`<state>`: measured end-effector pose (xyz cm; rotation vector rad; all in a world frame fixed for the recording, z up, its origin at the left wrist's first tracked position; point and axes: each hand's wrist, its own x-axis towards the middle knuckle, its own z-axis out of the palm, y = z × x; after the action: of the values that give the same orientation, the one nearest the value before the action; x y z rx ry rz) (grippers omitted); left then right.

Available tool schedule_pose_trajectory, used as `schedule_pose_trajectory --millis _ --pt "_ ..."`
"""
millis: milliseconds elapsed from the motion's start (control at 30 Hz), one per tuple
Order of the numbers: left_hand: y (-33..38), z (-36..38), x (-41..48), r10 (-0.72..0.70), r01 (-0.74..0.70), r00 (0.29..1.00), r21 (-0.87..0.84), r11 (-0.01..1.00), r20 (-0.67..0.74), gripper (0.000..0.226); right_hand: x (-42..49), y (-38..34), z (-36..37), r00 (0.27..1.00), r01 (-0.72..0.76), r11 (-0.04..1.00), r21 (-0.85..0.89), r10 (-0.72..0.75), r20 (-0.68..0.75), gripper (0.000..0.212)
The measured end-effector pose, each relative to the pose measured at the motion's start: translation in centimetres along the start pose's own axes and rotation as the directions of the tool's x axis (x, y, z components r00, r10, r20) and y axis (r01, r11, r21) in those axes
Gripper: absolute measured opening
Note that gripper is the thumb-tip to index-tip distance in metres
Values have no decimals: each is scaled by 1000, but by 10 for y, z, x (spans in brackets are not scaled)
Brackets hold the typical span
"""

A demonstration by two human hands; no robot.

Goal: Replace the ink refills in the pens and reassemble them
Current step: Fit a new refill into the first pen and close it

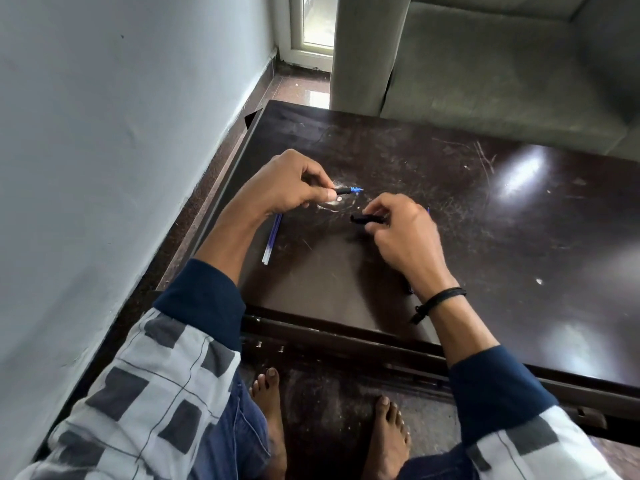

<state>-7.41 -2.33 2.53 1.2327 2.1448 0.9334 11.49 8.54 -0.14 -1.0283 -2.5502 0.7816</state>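
Observation:
My left hand point(287, 188) pinches a short black pen piece point(343, 191) with a blue refill tip point(356, 189) poking out toward the right. A little to the right, my right hand point(398, 233) grips a second black pen part point(367, 219), its open end pointing left. A blue sliver point(428, 211) shows past my right knuckles. The two parts are apart, just above the dark table point(485, 237). Loose blue-and-clear refills point(272, 239) lie on the table under my left wrist. Another dark pen part point(409, 289) lies partly hidden beneath my right wrist.
A grey wall point(104, 133) runs close along the table's left side. A grey sofa point(502, 64) stands beyond the far edge. The table's near edge point(346, 336) is above my bare feet point(273, 393). A small whitish spot point(337, 201) marks the tabletop between my hands.

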Motion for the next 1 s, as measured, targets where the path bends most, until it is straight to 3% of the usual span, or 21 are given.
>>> schedule_pose_trajectory --millis 200,1000 --pt "1 -2 -1 17 -22 994 46 999 109 14 4 3 -16 986 -135 977 167 150 -75 16" --pt "6 3 -1 3 -8 992 39 999 123 9 3 -2 -9 995 -84 982 166 91 -35 19"
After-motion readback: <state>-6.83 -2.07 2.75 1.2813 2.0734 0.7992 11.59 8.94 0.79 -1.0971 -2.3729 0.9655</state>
